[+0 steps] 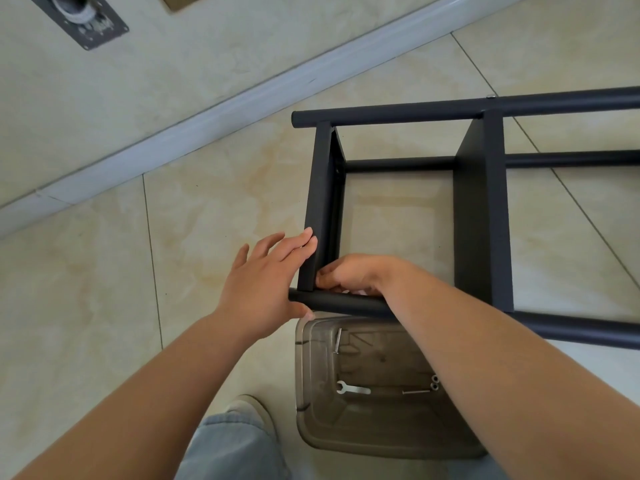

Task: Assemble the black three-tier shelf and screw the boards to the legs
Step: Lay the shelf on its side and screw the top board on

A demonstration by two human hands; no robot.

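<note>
At the far left, high on the pale marbled wall, a dull grey metal plate (pixel 81 20) with a round fitting is fixed; what looks like raised lettering on it is too blurred to read. A smooth white baseboard (pixel 207 123) runs diagonally where the wall meets the glossy beige floor tiles (pixel 86 289), which are veined with yellowish stains and split by thin dark grout lines.

The left hand (pixel 263 289) lies flat and spread, fingers straight against the outer face of the end board (pixel 320 209), its thumb under the near leg (pixel 346 303). A light blue denim knee (pixel 232 448) and the toe of a pale shoe (pixel 249 407) show at the bottom.

The black three-tier shelf (pixel 481 216) lies on its side on the floor, right of centre, running out of view to the right. Its legs are matte round tubes, its boards flat matte panels with crisp edges; a small silvery screw head (pixel 490 96) sits on the far leg (pixel 398 114).

The right hand (pixel 353 273) curls just inside the corner where the end board meets the near leg; whatever its fingertips pinch there cannot be made out.

Below the near leg stands a smoky translucent plastic bin (pixel 311 420) with rounded corners, holding a flat silver wrench (pixel 353 389), long screws (pixel 337 341) and small nuts (pixel 434 382).
</note>
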